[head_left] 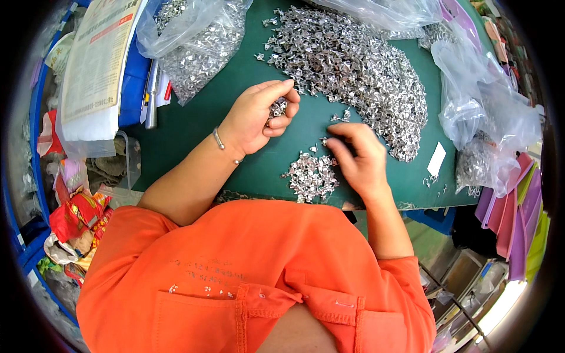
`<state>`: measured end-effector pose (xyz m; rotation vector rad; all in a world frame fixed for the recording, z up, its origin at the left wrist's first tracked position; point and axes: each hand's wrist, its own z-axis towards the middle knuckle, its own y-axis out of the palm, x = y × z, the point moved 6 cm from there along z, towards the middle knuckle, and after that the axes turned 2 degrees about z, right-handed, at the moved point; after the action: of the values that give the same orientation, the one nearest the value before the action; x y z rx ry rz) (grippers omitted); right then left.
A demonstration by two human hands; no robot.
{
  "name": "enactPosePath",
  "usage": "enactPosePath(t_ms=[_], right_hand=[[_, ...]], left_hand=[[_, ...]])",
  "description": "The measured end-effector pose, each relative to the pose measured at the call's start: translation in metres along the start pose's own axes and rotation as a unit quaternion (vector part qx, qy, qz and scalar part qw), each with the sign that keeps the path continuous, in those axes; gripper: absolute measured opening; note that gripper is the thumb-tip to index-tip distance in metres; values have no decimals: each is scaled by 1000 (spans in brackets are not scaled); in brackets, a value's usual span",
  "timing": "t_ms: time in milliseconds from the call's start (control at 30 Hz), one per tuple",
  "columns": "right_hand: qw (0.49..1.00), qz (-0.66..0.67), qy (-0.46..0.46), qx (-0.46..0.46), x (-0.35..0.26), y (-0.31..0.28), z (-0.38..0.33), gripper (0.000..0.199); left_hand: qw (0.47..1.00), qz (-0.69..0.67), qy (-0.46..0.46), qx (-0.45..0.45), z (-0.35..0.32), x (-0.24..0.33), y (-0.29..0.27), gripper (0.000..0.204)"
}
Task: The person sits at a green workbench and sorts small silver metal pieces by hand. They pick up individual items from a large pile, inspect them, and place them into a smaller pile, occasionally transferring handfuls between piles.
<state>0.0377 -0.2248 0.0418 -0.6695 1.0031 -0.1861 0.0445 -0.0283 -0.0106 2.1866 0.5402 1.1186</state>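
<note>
My left hand [259,115] is closed around a small handful of silvery metal pieces [278,109], which show between its thumb and curled fingers. A thin metal bangle [218,139] circles that wrist. To its right, my right hand [360,154] hovers palm down with bent fingers, thumb and forefinger apart. One tiny metal piece [323,141] is just beside the thumb tip; whether they touch I cannot tell. Below lies a small pile of such pieces [312,176] near the table's front edge. Beyond both hands spreads a large heap of metal pieces [359,65].
Clear plastic bags of metal parts [203,56] lie at the far left and on the right [479,153]. A blue bin [135,88] with printed paper [97,65] stands left. A white slip [436,159] rests on the green table [194,126]. Coloured folders [521,206] hang at right.
</note>
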Motion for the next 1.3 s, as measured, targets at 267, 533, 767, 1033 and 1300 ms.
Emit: enactPosePath(t_ms=[267, 533, 767, 1033, 1300], right_hand=[[998, -39, -48, -20, -7, 1, -3, 17], [998, -13, 38, 40, 4, -11, -4, 13], [994, 86, 14, -73, -10, 1, -1, 15], [988, -97, -107, -63, -7, 6, 11, 19], [998, -49, 14, 38, 3, -9, 7, 16]], left_hand=[[1000, -1, -3, 0, 1, 0, 0, 27], [1000, 4, -2, 2, 1, 1, 0, 28], [1000, 3, -5, 10, 0, 0, -2, 27], [1000, 0, -6, 16, -1, 0, 0, 27], [1000, 6, -1, 9, -1, 1, 0, 27]])
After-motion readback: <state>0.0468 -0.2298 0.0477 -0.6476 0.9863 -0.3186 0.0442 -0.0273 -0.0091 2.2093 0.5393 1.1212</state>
